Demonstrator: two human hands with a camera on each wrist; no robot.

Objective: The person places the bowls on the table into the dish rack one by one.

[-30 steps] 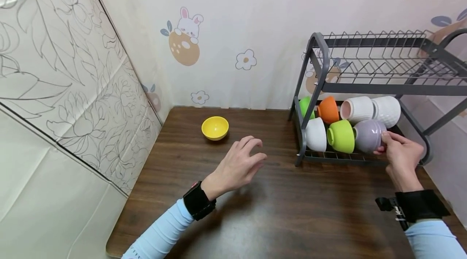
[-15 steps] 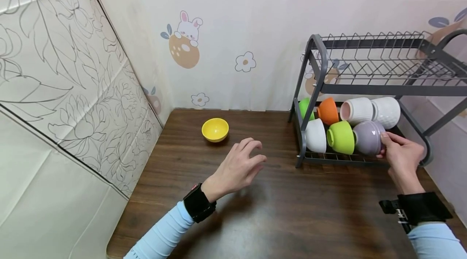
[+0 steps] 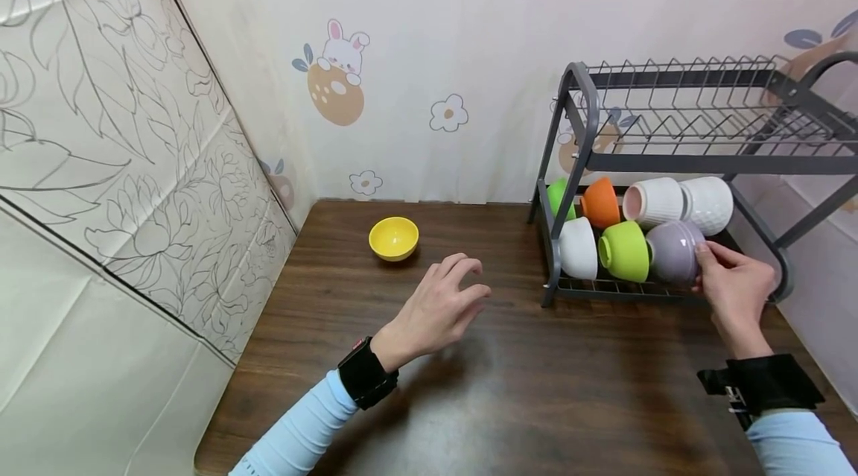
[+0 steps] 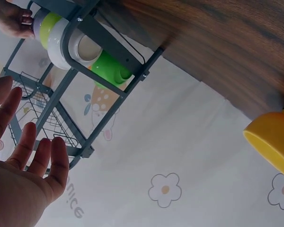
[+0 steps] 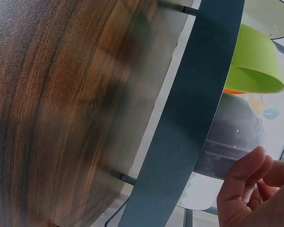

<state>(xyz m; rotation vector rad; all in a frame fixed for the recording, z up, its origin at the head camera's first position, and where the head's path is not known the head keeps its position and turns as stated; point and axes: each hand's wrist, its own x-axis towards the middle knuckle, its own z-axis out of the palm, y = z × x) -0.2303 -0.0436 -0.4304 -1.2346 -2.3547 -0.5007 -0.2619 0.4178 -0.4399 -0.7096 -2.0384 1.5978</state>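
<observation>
On the lower shelf of the dish rack, a grey-purple bowl [image 3: 672, 252] lies on its side at the right end of the front row. My right hand [image 3: 737, 290] pinches its rim between thumb and fingers; the right wrist view shows the same bowl [image 5: 234, 135] behind the rack's front bar. Left of it lie a lime-green bowl [image 3: 626, 251] and a white bowl [image 3: 579, 249]. My left hand [image 3: 432, 305] hovers over the table, fingers loosely bent and holding nothing. The nearest thing to it is a yellow bowl [image 3: 393, 239], upright on the table.
The grey two-tier rack [image 3: 717, 163] stands at the right against the wall. Behind the front row lie an orange cup [image 3: 599, 202], a green bowl [image 3: 558, 197] and two white textured cups [image 3: 708, 204]. The brown table [image 3: 523, 379] spreads in front.
The grey-purple bowl and my right hand have barely shifted on the shelf. My left hand keeps its pose, and the head view has moved slightly.
</observation>
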